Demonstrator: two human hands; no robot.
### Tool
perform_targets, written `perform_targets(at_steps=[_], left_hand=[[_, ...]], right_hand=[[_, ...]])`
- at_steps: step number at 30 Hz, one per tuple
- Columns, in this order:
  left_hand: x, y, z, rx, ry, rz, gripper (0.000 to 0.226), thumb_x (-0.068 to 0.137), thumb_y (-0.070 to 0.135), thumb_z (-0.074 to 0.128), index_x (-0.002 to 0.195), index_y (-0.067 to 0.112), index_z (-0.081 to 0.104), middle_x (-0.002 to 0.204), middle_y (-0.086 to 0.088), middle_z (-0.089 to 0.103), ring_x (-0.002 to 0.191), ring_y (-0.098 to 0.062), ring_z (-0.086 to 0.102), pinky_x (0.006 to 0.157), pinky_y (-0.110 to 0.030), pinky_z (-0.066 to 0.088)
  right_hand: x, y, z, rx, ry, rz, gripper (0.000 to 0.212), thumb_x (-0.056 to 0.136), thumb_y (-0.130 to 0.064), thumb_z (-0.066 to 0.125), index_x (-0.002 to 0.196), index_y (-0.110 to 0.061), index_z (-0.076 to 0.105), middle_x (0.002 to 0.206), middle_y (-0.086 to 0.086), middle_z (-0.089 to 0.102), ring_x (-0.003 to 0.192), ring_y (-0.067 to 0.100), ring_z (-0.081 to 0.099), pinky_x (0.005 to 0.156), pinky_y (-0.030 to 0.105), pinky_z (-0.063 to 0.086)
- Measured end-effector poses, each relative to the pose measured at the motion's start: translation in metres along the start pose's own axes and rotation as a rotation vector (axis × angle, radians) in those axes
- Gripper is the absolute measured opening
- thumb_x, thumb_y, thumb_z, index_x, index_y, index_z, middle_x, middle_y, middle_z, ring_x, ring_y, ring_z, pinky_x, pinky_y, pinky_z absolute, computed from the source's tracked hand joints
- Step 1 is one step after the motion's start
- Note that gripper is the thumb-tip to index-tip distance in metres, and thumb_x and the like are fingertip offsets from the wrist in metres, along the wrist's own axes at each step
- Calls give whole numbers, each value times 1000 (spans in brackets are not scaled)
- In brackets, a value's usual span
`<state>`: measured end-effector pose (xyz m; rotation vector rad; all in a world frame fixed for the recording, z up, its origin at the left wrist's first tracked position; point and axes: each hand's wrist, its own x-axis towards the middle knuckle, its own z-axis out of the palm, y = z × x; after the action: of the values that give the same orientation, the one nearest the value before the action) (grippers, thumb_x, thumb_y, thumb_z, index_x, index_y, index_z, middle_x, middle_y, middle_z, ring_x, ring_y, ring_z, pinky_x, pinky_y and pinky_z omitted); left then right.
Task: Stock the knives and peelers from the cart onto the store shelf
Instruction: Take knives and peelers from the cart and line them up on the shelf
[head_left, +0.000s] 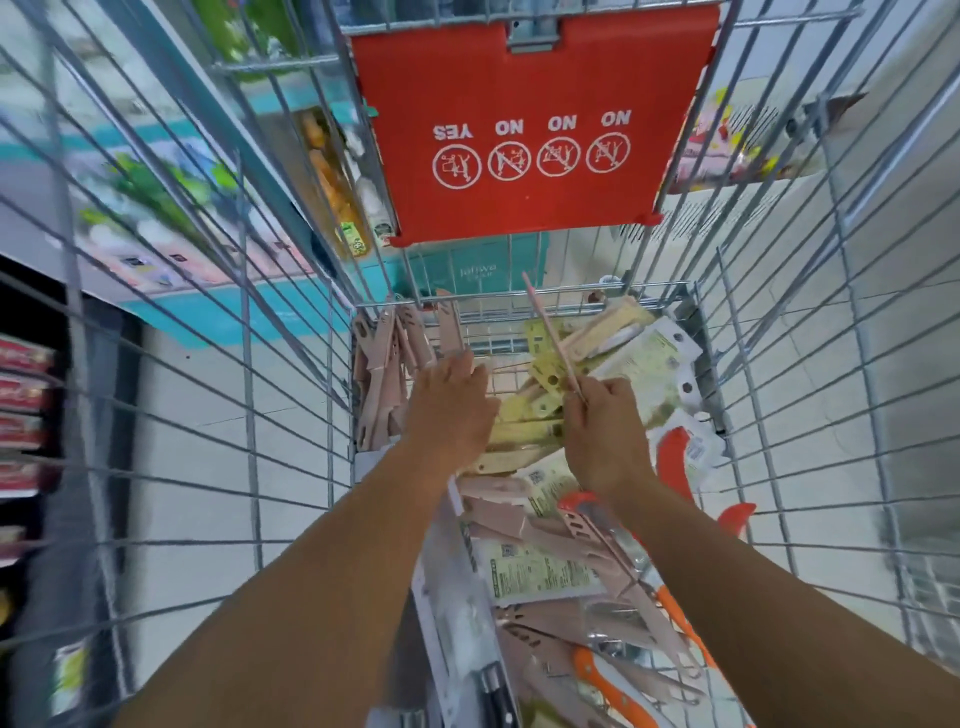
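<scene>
I look down into a wire shopping cart (291, 364) whose floor is covered with packaged knives and peelers. Pink sheathed knives (382, 374) stand along its left side. Yellow-carded packs (639, 364) lie at the far end, and orange-handled knives (613, 686) lie near me. My right hand (605, 436) is shut on a thin pink packaged knife (551, 338), seen edge-on and pointing up and away. My left hand (452, 410) reaches down over the pile beside the pink knives with its fingers spread; its palm is hidden.
The red child-seat flap (524, 124) with warning icons hangs at the cart's far end. Through the wires, store shelves with goods (156, 208) run along the left, and a white tiled floor (779, 291) lies to the right. A black-handled knife pack (483, 675) lies near me.
</scene>
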<state>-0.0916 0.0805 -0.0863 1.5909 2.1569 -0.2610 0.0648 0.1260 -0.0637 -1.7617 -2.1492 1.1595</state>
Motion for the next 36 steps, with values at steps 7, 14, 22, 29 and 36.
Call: perform_targets(at_steps=[7, 14, 22, 29, 36], left_hand=[[-20, -10, 8, 107, -156, 35, 56, 100, 44, 24, 139, 9, 44, 159, -12, 10, 145, -29, 16, 114, -51, 21], [-45, 2, 9, -163, -71, -71, 32, 91, 13, 44, 118, 4, 59, 136, -15, 46, 129, -30, 40, 107, -41, 31], [-71, -10, -32, -888, 386, -523, 44, 95, 4, 37, 135, 18, 52, 138, -5, 49, 125, -24, 48, 99, -29, 39], [-60, -34, -26, -369, 40, -232, 36, 89, 3, 48, 122, 14, 59, 127, -10, 53, 116, -29, 53, 91, -36, 45], [-75, -25, -11, 23, -44, -152, 62, 89, 7, 47, 147, 13, 25, 154, -6, 19, 144, -26, 16, 113, -44, 21]], right_hand=[[-13, -21, 23, -8, -121, -99, 16, 99, -10, 35, 91, -11, 48, 86, 11, 49, 69, 22, 44, 56, 28, 29], [-26, -43, 35, 45, -181, -62, 21, 99, -11, 36, 111, -13, 54, 72, -3, 52, 62, 17, 48, 50, 26, 28], [-25, -86, 74, 287, -416, 47, 26, 99, -10, 42, 120, -4, 54, 107, 18, 64, 91, 26, 60, 77, 40, 50], [-30, -94, 62, 205, -542, -3, 40, 96, 2, 38, 133, -7, 53, 123, 13, 61, 112, 25, 58, 82, 19, 43], [-55, -39, 22, 3, -273, -23, 45, 95, 0, 39, 137, -13, 50, 138, 7, 52, 115, 21, 54, 87, 11, 38]])
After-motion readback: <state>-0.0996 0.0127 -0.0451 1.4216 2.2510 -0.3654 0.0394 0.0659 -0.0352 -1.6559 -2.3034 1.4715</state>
